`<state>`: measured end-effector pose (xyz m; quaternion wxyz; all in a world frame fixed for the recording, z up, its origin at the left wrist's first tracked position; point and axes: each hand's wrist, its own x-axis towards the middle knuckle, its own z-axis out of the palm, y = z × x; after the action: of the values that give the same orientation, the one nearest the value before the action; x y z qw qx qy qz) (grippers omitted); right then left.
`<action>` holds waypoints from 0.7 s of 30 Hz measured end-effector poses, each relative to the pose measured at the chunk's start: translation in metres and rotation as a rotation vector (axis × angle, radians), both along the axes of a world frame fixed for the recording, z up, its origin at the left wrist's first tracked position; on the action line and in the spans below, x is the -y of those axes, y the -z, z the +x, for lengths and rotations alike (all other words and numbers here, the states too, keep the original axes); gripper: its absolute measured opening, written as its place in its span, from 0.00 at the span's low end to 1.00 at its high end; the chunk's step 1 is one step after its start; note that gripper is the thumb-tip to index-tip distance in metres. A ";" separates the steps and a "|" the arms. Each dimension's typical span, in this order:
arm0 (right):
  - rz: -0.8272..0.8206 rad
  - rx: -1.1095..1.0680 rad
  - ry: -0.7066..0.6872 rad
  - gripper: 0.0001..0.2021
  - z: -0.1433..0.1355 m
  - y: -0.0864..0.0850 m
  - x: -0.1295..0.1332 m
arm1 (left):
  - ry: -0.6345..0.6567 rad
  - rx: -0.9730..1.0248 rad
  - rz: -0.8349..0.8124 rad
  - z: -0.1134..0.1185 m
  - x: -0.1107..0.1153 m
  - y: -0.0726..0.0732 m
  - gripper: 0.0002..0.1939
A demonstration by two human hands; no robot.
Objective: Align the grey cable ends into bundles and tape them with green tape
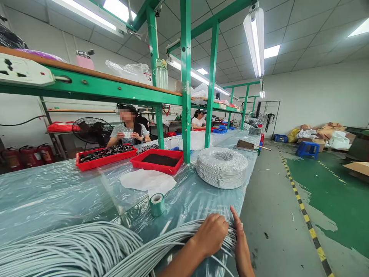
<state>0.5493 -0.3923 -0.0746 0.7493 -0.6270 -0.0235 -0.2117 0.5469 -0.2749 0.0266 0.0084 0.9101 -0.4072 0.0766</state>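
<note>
A thick bundle of light grey cables (161, 242) runs across the plastic-covered table from the lower left to the table's right edge. My left hand (211, 234) is closed round the bundle close to its cut ends. Held upright and flat, my right hand (241, 240) has its fingers stretched out, with its palm side against or very near the cable ends. Some strands hang lower, below my left wrist. More of the cables lie in a wide curved heap (72, 250) at the lower left. A roll of green tape (157, 204) stands beyond the bundle.
A large coil of white cable (221, 168) sits near the table's right edge. Red trays (157, 169) with dark contents and a white sheet (148, 181) lie farther back. A green post (186, 115) rises from the table. Co-workers sit across it; a floor aisle runs right.
</note>
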 end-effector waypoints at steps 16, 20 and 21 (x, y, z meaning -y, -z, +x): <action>-0.153 -0.025 0.142 0.36 -0.012 -0.004 0.013 | -0.381 -0.306 -0.158 -0.050 -0.093 -0.047 0.34; -0.362 0.004 0.113 0.32 -0.019 -0.007 0.017 | -0.663 -0.458 -0.164 -0.108 -0.139 -0.060 0.35; -0.388 0.007 0.134 0.31 -0.022 -0.009 0.020 | -0.750 -0.483 -0.175 -0.125 -0.155 -0.059 0.36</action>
<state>0.5275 -0.4128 -0.0658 0.5987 -0.7589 -0.0247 -0.2550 0.4216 -0.1196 0.0858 0.1516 0.9824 -0.0276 -0.1058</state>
